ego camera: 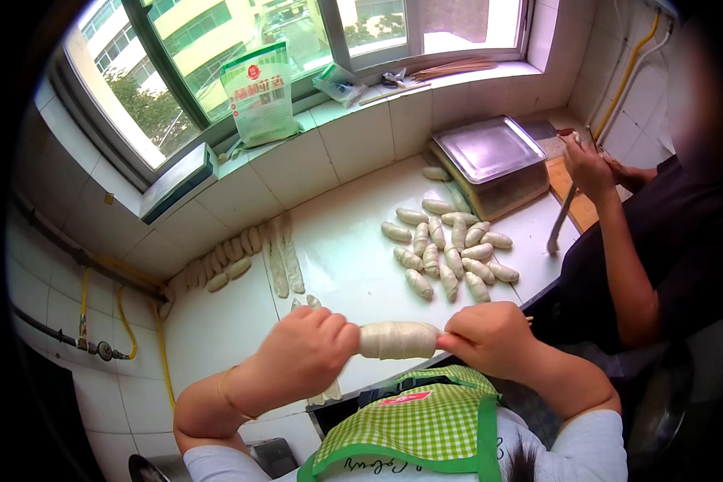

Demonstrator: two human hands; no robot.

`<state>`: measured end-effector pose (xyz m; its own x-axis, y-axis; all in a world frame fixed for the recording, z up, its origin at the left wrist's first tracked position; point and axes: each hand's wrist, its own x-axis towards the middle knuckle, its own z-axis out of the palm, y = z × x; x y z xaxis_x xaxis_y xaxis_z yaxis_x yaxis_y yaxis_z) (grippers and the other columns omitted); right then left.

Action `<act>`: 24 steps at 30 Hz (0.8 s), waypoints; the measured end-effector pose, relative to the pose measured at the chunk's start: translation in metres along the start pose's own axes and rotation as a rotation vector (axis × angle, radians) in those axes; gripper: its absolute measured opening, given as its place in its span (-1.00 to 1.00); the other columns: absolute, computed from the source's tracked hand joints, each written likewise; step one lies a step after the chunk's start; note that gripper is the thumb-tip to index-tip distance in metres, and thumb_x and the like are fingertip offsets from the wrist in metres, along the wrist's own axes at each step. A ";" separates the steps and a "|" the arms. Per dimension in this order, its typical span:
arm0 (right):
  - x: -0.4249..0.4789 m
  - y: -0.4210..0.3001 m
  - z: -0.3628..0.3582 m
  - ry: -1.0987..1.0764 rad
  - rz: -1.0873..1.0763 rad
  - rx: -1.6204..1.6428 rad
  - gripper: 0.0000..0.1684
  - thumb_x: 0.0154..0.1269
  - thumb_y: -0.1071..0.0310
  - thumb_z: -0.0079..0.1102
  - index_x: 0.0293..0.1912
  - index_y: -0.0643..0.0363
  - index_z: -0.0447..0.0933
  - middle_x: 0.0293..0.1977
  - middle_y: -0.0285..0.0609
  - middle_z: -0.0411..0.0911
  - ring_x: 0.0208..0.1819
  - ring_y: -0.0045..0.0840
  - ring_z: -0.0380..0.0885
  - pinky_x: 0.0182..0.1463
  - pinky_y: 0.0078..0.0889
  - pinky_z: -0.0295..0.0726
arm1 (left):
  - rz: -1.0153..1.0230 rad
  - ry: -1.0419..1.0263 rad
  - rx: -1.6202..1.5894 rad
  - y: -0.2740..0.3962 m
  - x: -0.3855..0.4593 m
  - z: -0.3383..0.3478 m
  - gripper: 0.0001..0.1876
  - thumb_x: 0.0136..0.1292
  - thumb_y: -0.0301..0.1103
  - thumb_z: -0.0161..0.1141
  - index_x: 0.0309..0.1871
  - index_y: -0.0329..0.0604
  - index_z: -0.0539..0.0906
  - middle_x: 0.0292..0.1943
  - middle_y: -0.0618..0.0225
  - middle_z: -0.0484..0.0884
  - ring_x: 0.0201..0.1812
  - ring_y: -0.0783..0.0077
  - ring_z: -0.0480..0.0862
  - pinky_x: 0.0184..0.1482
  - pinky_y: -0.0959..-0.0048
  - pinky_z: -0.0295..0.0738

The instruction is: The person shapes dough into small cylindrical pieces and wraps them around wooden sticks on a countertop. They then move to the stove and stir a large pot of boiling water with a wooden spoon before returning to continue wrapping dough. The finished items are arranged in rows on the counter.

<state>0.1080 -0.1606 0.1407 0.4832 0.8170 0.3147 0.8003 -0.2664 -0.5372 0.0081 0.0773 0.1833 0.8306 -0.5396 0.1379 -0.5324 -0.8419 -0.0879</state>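
A pale roll wrapped in a spiral dough strip (399, 340) is stretched level in front of my apron. My left hand (313, 340) is closed around its left end, and my right hand (488, 340) pinches the right end. What lies inside the wrapping is hidden. Beyond my right hand, many similar wrapped dough rolls (452, 259) lie loosely grouped on the white counter (343, 241). Past my left hand, long flat dough strips (284, 259) lie side by side, with a row of short dough pieces (223, 256) further left. Some dough ends show partly behind my left hand.
A metal-topped scale (491, 147) stands at the back right. A co-worker's hands (590, 162) hold a dangling strip (560, 223) over a wooden board (578, 199). On the windowsill are a printed bag (259, 96) and thin sticks (455, 67). Yellow gas hoses (126, 325) run at left.
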 end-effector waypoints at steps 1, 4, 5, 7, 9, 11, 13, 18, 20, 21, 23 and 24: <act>0.002 -0.001 0.003 0.026 -0.029 -0.063 -0.79 0.05 0.25 0.20 -0.55 0.13 0.44 -0.67 -0.23 0.40 -0.60 -0.36 0.44 -0.55 -0.37 0.38 | -0.003 -0.015 -0.039 0.005 0.006 0.007 -0.90 -0.08 -0.42 0.08 -0.51 -0.16 0.38 -0.62 0.36 0.38 -0.57 0.39 0.43 -0.53 0.45 0.30; 0.009 -0.001 0.008 0.065 -0.083 -0.198 -0.73 0.03 0.22 0.20 -0.61 0.09 0.36 -0.72 -0.28 0.33 -0.63 -0.41 0.42 -0.58 -0.38 0.36 | -0.040 -0.050 -0.239 0.010 0.012 0.032 -0.93 0.00 -0.44 0.05 -0.46 -0.21 0.42 -0.63 0.29 0.43 -0.56 0.33 0.48 -0.49 0.38 0.36; 0.010 0.004 0.003 0.052 -0.093 -0.177 -0.75 0.03 0.22 0.20 -0.59 0.09 0.37 -0.71 -0.28 0.34 -0.63 -0.42 0.42 -0.58 -0.38 0.37 | -0.111 -0.114 -0.401 0.005 0.010 0.032 -0.92 0.05 -0.43 0.04 -0.42 -0.22 0.44 -0.62 0.29 0.45 -0.56 0.34 0.48 -0.48 0.38 0.37; 0.009 0.008 -0.007 0.006 -0.105 -0.121 -0.77 0.02 0.22 0.20 -0.56 0.08 0.39 -0.68 -0.29 0.36 -0.63 -0.42 0.43 -0.58 -0.38 0.38 | -0.264 -0.256 -0.744 -0.003 0.003 0.028 -0.89 0.14 -0.40 0.01 -0.34 -0.25 0.47 -0.60 0.28 0.48 -0.56 0.35 0.50 -0.46 0.38 0.40; 0.007 0.004 -0.007 -0.052 -0.109 -0.113 -0.85 0.03 0.26 0.18 -0.43 0.07 0.44 -0.64 -0.27 0.38 -0.59 -0.38 0.45 -0.55 -0.37 0.40 | -0.551 -0.793 -1.279 -0.035 0.008 0.034 -0.83 0.24 -0.32 -0.03 -0.27 -0.22 0.50 -0.57 0.39 0.49 -0.48 0.46 0.51 -0.34 0.42 0.44; 0.002 0.007 0.001 -0.201 -0.118 -0.186 -0.83 0.06 0.24 0.16 -0.35 0.07 0.44 -0.62 -0.27 0.40 -0.58 -0.38 0.46 -0.55 -0.37 0.41 | -0.469 -0.557 -1.120 -0.020 0.011 0.035 -0.83 0.22 -0.31 0.00 -0.37 -0.22 0.51 -0.58 0.33 0.49 -0.49 0.37 0.53 -0.39 0.37 0.43; 0.006 0.012 0.004 -0.237 -0.040 -0.162 -0.86 0.06 0.28 0.13 -0.38 0.10 0.42 -0.61 -0.23 0.41 -0.56 -0.33 0.47 -0.53 -0.32 0.43 | -0.271 -0.180 -0.648 -0.025 0.010 0.038 -0.84 0.20 -0.31 0.03 -0.41 -0.19 0.50 -0.57 0.29 0.51 -0.49 0.27 0.54 -0.42 0.32 0.43; 0.018 0.008 0.020 -0.204 0.088 0.219 -0.86 0.11 0.35 0.09 -0.40 0.24 0.45 -0.54 -0.11 0.49 -0.53 -0.36 0.47 -0.43 -0.40 0.45 | -0.329 0.009 -0.482 -0.004 0.011 0.040 -0.85 0.14 -0.31 0.11 -0.48 -0.16 0.51 -0.52 0.27 0.55 -0.47 0.17 0.55 -0.44 0.32 0.45; 0.015 0.020 0.040 -0.071 0.243 0.700 -0.84 0.17 0.36 0.10 -0.30 0.27 0.47 -0.51 -0.23 0.48 -0.49 -0.57 0.43 -0.38 -0.54 0.42 | -0.607 0.403 -0.893 0.008 0.004 0.058 -0.91 0.12 -0.37 0.15 -0.43 -0.17 0.54 -0.51 0.23 0.55 -0.51 0.20 0.55 -0.44 0.41 0.44; 0.012 0.027 0.054 0.038 0.281 0.933 -0.83 0.21 0.37 0.09 -0.24 0.27 0.47 -0.47 -0.31 0.48 -0.45 -0.68 0.40 -0.35 -0.60 0.39 | -0.566 0.555 -0.927 0.017 0.006 0.085 -0.93 0.11 -0.39 0.16 -0.41 -0.17 0.55 -0.50 0.21 0.55 -0.52 0.22 0.54 -0.44 0.44 0.44; 0.021 0.012 0.074 0.198 0.420 1.426 -0.81 0.32 0.39 -0.05 -0.11 0.24 0.43 -0.33 -0.39 0.44 -0.30 -0.76 0.36 -0.17 -0.69 0.35 | -0.514 0.374 -0.978 0.048 0.036 0.110 -0.91 0.10 -0.42 0.15 -0.45 -0.21 0.51 -0.54 0.19 0.52 -0.52 0.22 0.54 -0.45 0.42 0.42; 0.022 0.010 0.079 0.206 0.435 1.480 -0.79 0.32 0.37 -0.04 -0.10 0.24 0.44 -0.26 -0.31 0.47 -0.21 -0.67 0.42 -0.09 -0.59 0.39 | -0.530 0.436 -1.005 0.055 0.043 0.117 -0.93 0.10 -0.45 0.12 -0.44 -0.23 0.51 -0.54 0.18 0.51 -0.53 0.27 0.53 -0.46 0.44 0.41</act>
<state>0.0981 -0.1052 0.0805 0.7143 0.6991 -0.0336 -0.4007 0.3692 -0.8385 0.0342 0.0080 0.0685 0.9620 0.0790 0.2615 -0.1937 -0.4778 0.8568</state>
